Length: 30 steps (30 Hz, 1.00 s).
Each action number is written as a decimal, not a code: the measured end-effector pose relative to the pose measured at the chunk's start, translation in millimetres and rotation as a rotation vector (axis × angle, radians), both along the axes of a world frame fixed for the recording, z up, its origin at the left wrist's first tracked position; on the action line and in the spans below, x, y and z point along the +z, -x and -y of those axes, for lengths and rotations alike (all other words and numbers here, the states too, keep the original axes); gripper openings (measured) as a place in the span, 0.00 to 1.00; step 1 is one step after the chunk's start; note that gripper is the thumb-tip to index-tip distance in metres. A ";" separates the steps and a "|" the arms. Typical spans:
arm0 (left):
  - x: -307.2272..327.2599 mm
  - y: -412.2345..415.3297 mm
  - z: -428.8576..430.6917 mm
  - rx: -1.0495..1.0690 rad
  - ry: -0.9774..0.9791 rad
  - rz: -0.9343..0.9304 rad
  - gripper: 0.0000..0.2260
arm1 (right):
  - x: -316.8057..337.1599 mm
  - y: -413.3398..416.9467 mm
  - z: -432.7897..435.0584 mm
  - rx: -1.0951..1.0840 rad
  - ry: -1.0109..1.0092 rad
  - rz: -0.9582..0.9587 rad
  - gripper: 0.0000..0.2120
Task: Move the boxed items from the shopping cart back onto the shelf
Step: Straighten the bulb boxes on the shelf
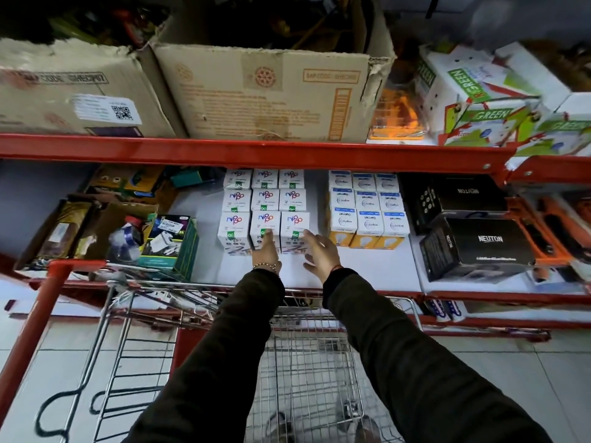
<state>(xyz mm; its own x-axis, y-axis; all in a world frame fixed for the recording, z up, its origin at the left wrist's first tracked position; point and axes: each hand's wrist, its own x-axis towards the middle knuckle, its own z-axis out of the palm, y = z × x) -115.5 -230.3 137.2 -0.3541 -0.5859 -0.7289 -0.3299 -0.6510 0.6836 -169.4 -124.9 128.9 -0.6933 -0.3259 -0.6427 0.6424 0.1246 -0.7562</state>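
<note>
my left hand (267, 251) rests fingers-flat on the middle front white box (264, 230), my right hand (319, 254) spread, empty, beside the next; boxes (263, 199) sit three by three near the shelf (367, 273) front edge; cart (307, 362) basket shows bare wire; task looks nearly done.
</note>
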 end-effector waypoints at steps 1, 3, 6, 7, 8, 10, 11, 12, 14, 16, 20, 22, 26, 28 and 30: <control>-0.1 -2.1 -5.2 -0.008 0.005 0.000 0.32 | 0.5 -0.9 -8.1 -0.010 0.007 0.017 0.32; 0.7 -6.8 -20.3 0.013 0.001 0.009 0.32 | 0.7 -1.8 -30.3 -0.040 0.023 0.064 0.30; 7.4 -8.4 -52.3 -0.028 0.038 0.023 0.31 | 1.2 -2.1 -71.9 -0.098 0.036 0.106 0.22; 11.4 -7.6 -66.6 -0.043 0.045 0.020 0.29 | 2.1 -2.0 -88.1 -0.127 0.039 0.116 0.19; 15.4 -5.8 -82.2 -0.047 0.044 0.014 0.28 | 3.3 -1.6 -105.7 -0.165 0.041 0.121 0.16; 20.6 -0.5 -112.3 -0.071 0.042 0.002 0.26 | 4.9 2.3 -140.0 -0.267 0.051 0.120 0.13; 22.5 3.4 -129.0 -0.091 0.037 -0.009 0.25 | 5.1 5.6 -159.1 -0.321 0.053 0.117 0.13; 23.5 7.7 -145.5 -0.116 0.032 -0.024 0.24 | 5.5 9.6 -178.6 -0.367 0.046 0.118 0.13; 23.4 18.1 -175.5 -0.168 0.009 -0.053 0.23 | 2.9 19.7 -214.5 -0.446 0.025 0.118 0.13; 24.9 30.1 -206.9 -0.224 -0.003 -0.082 0.22 | 2.9 31.9 -248.8 -0.550 0.020 0.119 0.17; 35.5 59.3 -265.3 -0.315 -0.045 -0.124 0.21 | 8.0 58.8 -297.8 -0.725 0.060 0.113 0.21; 36.8 76.6 -290.6 -0.361 -0.062 -0.136 0.21 | 12.3 71.8 -313.7 -0.747 0.088 0.087 0.21; 36.5 103.8 -320.3 -0.410 -0.042 -0.138 0.24 | 16.4 92.2 -330.2 -0.659 0.134 0.058 0.25; 36.3 110.9 -327.4 -0.425 -0.009 -0.128 0.24 | 17.1 98.7 -334.2 -0.628 0.130 0.074 0.26; 34.3 117.6 -329.8 -0.438 0.032 -0.115 0.22 | 18.1 102.9 -336.2 -0.580 0.105 0.076 0.25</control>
<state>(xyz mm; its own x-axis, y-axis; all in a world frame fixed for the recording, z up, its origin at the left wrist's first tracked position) -233.1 99.5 171.6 -0.6510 -0.3845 -0.6545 -0.4905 -0.4450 0.7493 -272.3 211.3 147.0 -0.7302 0.0279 -0.6827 0.6365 -0.3355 -0.6945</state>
